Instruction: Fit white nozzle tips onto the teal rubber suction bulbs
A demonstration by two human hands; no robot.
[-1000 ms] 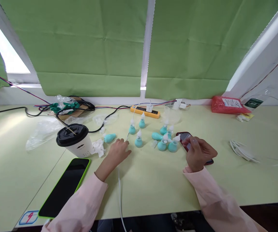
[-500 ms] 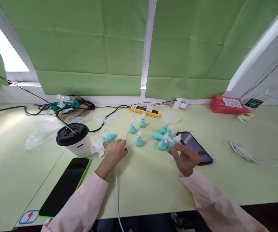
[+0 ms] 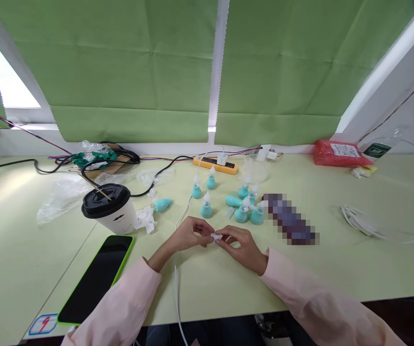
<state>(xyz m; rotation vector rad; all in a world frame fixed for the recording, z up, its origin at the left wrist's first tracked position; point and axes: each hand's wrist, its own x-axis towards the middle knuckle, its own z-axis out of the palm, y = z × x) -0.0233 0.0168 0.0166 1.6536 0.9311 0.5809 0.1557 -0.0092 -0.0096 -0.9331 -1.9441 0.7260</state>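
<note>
Over the near middle of the table, my left hand (image 3: 191, 234) and my right hand (image 3: 242, 244) meet, fingertips pinched on a small whitish translucent piece (image 3: 216, 236). Fingers cover part of it, so its exact shape is unclear. Beyond my hands, turquoise squeeze bulbs with clear tips stand upright, such as the bulb (image 3: 206, 210) in front of my left fingers. A tighter group, including another bulb (image 3: 241, 215), is farther right, with one turquoise bulb (image 3: 233, 200) on its side. Left of my left hand lies a turquoise bulb (image 3: 163, 204).
A white cable (image 3: 176, 288) runs beside my left wrist. To the left are a lidded paper cup (image 3: 118, 218), crumpled tissue (image 3: 145, 219) and a green-edged phone (image 3: 97, 278). A pixelated phone (image 3: 289, 221) lies right; a yellow power strip (image 3: 216, 165) sits behind.
My right hand has come left from the bulb group toward the middle. My left hand has moved right to meet it, and both now pinch the small whitish piece.
</note>
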